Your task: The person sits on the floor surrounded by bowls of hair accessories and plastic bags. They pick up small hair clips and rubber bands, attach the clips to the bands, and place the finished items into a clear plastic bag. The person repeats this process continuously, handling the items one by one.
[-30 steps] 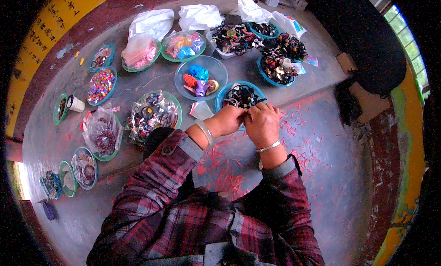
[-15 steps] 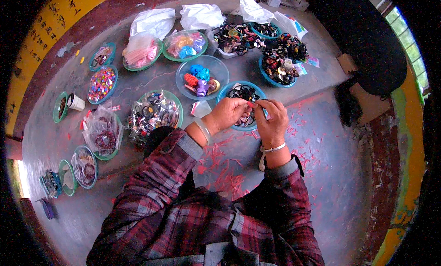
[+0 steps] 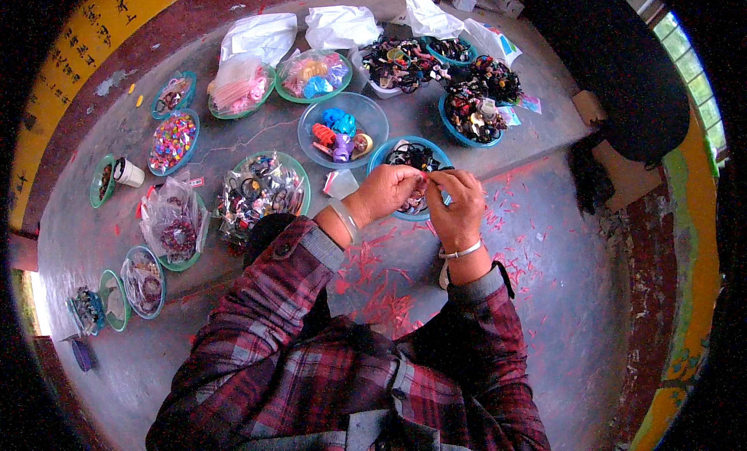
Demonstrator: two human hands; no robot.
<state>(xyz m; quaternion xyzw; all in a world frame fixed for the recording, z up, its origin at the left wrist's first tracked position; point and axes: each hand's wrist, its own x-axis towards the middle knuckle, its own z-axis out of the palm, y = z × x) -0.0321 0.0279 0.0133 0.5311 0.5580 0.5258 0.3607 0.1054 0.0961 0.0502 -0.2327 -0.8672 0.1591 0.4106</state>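
Both hands meet above a blue basin (image 3: 374,171) of black hair ties and small trinkets. My left hand (image 3: 387,193) is closed in a pinch, a small red piece (image 3: 423,175) showing at its fingertips. Opposite it, my right hand (image 3: 457,206) pinches too, with thumb and forefinger close to that same piece. Whatever lies between the right fingertips is too small to make out. The hands cover much of the basin's front part. A clear plastic bag (image 3: 340,184) lies beside the left wrist.
Ahead stands a clear basin (image 3: 303,143) of coloured bundles. Several bowls spread leftward, among them a green one (image 3: 305,188) with packaged trinkets and one of bright beads (image 3: 173,142). Basins of dark hair ties (image 3: 472,118) stand far right. Red scraps (image 3: 389,303) litter the lower floor.
My right fingers have curled in and shifted slightly down and left. Less of the red piece shows between the hands. The left hand has barely moved.
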